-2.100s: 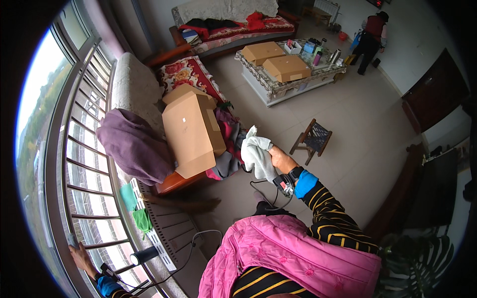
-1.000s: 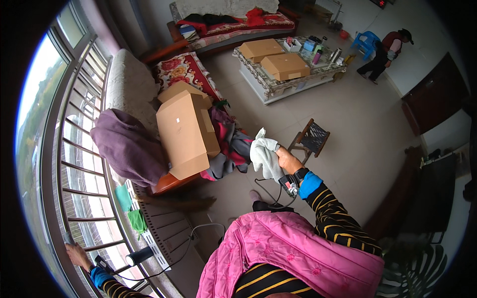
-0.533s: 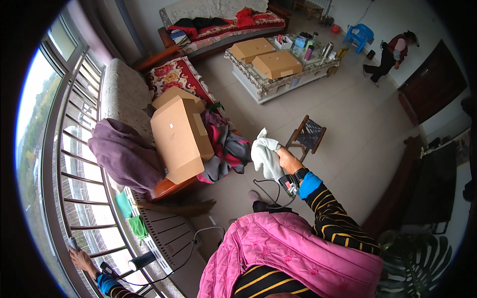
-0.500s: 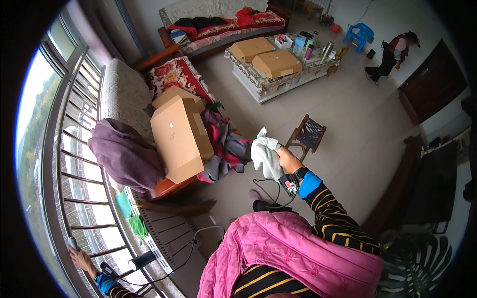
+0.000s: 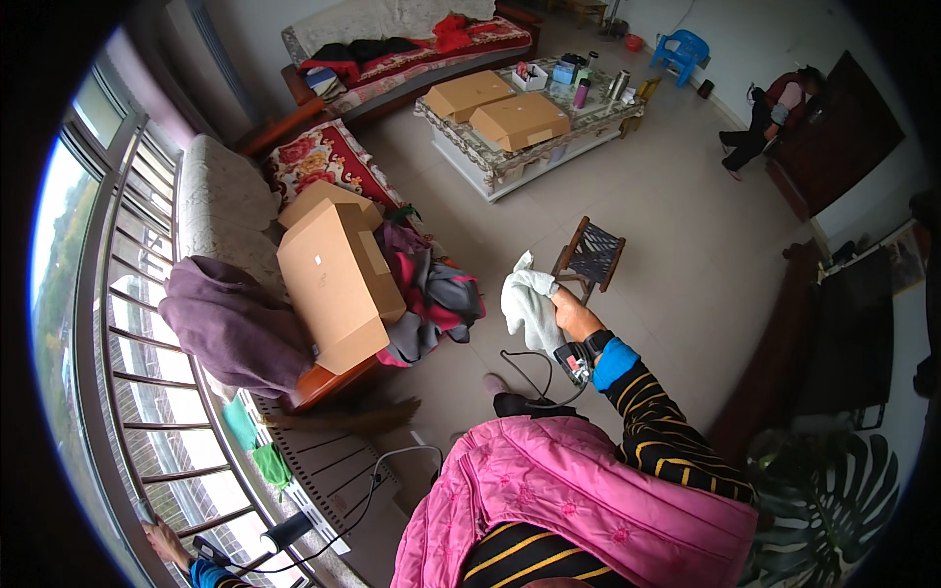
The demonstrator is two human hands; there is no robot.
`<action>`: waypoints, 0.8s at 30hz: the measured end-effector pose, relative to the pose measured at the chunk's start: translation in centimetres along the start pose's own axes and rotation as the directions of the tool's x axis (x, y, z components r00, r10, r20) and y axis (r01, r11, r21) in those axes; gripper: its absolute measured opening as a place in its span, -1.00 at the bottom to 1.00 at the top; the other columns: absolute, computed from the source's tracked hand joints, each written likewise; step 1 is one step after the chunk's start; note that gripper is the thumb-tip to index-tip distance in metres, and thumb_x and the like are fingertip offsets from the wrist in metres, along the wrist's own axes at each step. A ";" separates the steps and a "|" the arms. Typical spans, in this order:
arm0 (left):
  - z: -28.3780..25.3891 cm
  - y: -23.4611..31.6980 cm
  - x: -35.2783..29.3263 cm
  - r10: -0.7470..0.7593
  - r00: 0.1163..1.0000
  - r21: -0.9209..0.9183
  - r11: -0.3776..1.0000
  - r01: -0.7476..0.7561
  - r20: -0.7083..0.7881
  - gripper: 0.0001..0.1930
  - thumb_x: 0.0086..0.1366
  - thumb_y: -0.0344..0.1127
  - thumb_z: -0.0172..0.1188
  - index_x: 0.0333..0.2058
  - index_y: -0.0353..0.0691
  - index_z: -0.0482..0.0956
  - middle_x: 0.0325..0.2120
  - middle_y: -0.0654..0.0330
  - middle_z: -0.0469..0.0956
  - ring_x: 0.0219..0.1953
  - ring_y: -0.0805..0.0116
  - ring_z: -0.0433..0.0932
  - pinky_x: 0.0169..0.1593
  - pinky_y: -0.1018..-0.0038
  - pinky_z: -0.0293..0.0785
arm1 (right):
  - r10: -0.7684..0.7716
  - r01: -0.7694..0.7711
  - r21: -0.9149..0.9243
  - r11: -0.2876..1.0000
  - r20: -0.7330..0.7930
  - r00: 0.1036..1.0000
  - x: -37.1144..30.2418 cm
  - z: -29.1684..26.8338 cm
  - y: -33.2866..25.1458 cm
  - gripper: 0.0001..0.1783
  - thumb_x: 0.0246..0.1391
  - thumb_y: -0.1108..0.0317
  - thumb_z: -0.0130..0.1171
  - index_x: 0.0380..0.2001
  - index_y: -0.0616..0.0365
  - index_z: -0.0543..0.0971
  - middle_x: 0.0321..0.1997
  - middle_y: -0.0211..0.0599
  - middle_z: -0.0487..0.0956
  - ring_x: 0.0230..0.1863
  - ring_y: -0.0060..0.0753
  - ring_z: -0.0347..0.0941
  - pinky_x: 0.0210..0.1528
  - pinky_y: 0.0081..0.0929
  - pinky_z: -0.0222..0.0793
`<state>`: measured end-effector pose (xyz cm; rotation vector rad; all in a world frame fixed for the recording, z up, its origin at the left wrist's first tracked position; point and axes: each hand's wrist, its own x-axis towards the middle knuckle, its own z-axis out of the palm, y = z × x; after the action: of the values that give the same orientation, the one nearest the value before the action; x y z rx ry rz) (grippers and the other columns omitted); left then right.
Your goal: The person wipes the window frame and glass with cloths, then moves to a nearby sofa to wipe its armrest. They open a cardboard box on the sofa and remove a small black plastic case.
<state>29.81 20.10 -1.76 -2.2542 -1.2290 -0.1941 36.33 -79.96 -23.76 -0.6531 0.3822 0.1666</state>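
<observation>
My right hand (image 5: 576, 316) is closed round a crumpled white cloth (image 5: 529, 299), held out in front of me above the floor. On that wrist are a black watch (image 5: 596, 341) and a small dark device (image 5: 570, 361) with a cable. At the lower left, my left hand (image 5: 165, 544) is closed at the edge of the window frame (image 5: 110, 412), its fingers round what looks like the grey window handle (image 5: 146, 512); they partly hide it. Beside the left wrist, a dark cylinder (image 5: 285, 532) lies on the sill, near a black cable.
A green cloth (image 5: 271, 465) hangs by the radiator (image 5: 319, 470). A large cardboard box (image 5: 333, 284) and a purple blanket (image 5: 235, 323) lie on the sofa. Ahead are a folding stool (image 5: 591, 252) and a covered table (image 5: 461, 162). A person (image 5: 769, 118) is at the dark door (image 5: 833, 137).
The view has shifted slightly, and the room's things sit further left. The person at the right has walked up to the door. My right hand still grips the cloth; my left stays at the window.
</observation>
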 end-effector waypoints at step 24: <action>0.4 -1.1 1.5 0.131 0.991 -0.280 0.953 -0.116 0.034 -0.37 0.29 0.12 0.01 0.20 -0.10 0.18 0.01 -0.16 0.47 0.04 -0.22 0.43 0.04 0.01 0.38 | 0.183 -0.186 -0.068 0.980 -0.049 0.982 4.1 5.8 4.1 -0.71 0.05 0.18 0.31 -0.23 0.11 0.59 -0.24 -0.37 0.62 -0.18 -0.43 0.54 -0.08 -0.41 0.49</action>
<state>29.69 21.85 -1.06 -2.5842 -1.1403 -0.2767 40.62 -73.01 -23.50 -0.6932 0.4800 0.3447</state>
